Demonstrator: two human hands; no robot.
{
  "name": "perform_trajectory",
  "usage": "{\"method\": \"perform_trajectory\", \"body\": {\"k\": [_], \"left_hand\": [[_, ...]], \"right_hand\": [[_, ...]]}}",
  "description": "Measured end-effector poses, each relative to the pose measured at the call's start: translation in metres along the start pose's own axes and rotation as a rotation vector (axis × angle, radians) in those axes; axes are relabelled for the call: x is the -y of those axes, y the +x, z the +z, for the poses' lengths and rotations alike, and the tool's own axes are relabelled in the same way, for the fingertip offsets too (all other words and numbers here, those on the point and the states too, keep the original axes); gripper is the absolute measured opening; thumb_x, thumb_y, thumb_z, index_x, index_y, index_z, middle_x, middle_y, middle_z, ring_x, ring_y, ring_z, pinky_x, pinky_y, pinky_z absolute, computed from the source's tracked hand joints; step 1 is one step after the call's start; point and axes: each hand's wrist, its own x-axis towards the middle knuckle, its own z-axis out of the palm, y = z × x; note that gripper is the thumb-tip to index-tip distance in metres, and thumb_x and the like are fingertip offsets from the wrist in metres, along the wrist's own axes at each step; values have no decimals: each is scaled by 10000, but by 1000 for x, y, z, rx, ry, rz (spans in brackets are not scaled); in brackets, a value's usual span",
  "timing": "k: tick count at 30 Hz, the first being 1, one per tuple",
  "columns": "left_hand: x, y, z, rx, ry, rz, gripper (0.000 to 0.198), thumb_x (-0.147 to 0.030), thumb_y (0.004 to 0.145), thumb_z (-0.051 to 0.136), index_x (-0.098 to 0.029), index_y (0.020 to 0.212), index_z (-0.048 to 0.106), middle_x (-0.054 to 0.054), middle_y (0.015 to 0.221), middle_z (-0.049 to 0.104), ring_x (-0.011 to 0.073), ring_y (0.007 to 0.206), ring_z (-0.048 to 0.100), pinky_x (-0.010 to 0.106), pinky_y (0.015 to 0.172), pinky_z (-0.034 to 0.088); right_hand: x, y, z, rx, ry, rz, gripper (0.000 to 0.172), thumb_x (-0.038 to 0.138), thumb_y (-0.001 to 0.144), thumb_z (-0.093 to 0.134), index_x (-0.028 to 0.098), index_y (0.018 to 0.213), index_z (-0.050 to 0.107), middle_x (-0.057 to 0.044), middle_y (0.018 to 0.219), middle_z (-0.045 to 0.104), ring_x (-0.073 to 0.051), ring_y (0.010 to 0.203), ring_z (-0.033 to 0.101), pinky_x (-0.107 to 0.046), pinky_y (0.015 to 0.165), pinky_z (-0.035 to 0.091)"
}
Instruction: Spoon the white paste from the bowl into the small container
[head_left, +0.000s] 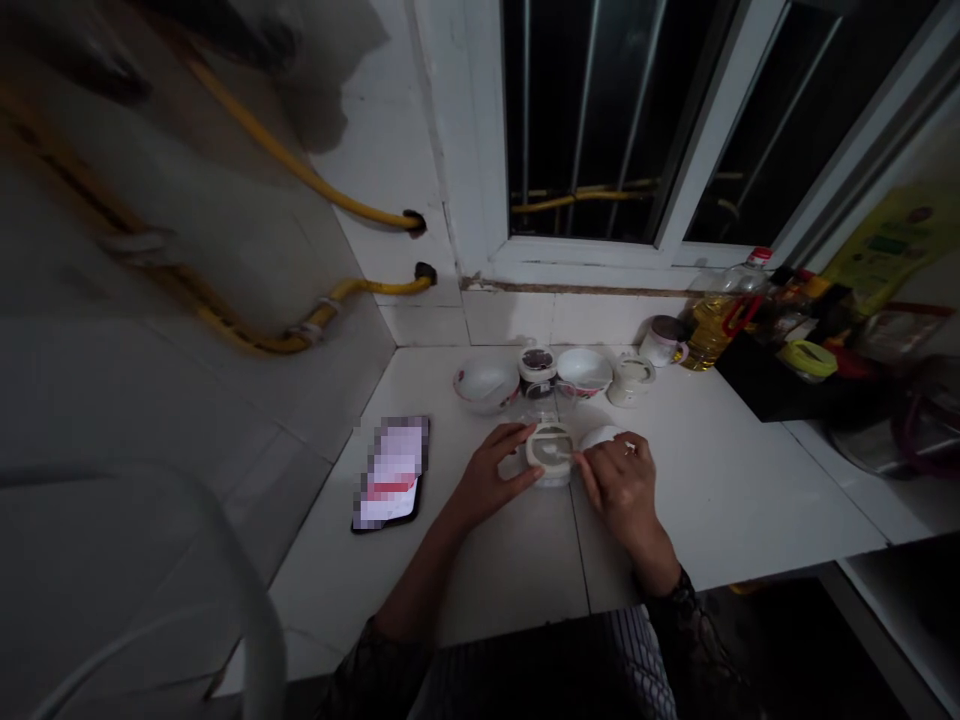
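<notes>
My left hand [487, 478] is wrapped round the left side of a small white seasoning jar [551, 450] with a clear top, thumb in front and fingers behind. The jar stands upright on the white tiled counter [517, 570]. My right hand [621, 490] is closed in a pinch at the jar's right edge; what its fingers hold, if anything, is too small and dim to make out. A white rounded dish [602, 436] shows partly behind the right hand. Just beyond the jar are a white bowl [487, 384], a dark-filled jar [538, 368], a second bowl [585, 372] and another white jar [634, 378].
A lit phone [394, 470] lies to the left. At the back right stand a lidded mug [664, 342], an oil bottle [716, 320] and several other bottles on a dark surface. Yellow pipes [300, 335] run along the left wall, and a window [592, 120] is ahead.
</notes>
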Motion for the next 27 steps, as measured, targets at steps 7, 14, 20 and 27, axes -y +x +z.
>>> {"method": "perform_trajectory", "body": {"k": [7,14,20,27], "left_hand": [[0,-1,0,-4,-5,5,511,-335,839,701,-287,1335,590,82,1274,603,229,1162,600,399,976,533],[1,-1,0,-7,-8,18,513,-328,835,705,-294,1334,590,77,1269,601,221,1140,608,379,940,550],[0,0,1,-16,-23,36,494,-341,850,689,-296,1331,587,77,1263,607,219,1124,612,365,891,572],[1,-1,0,-17,-32,36,493,-346,853,687,-296,1332,585,77,1262,606,221,1125,612,369,892,573]], "right_hand": [[-21,-12,-19,-94,32,205,282,166,961,522,203,682,512,43,575,552,-107,547,483,-308,777,413],[-52,-40,-31,101,-61,393,381,345,991,461,208,648,554,22,543,579,-131,518,487,-328,778,397],[-47,-45,-23,305,-8,416,489,398,1010,373,213,572,483,15,510,567,-129,504,499,-336,824,379],[-44,-44,-20,279,121,530,516,462,971,391,213,521,435,36,446,457,-115,481,436,-308,754,395]]}}
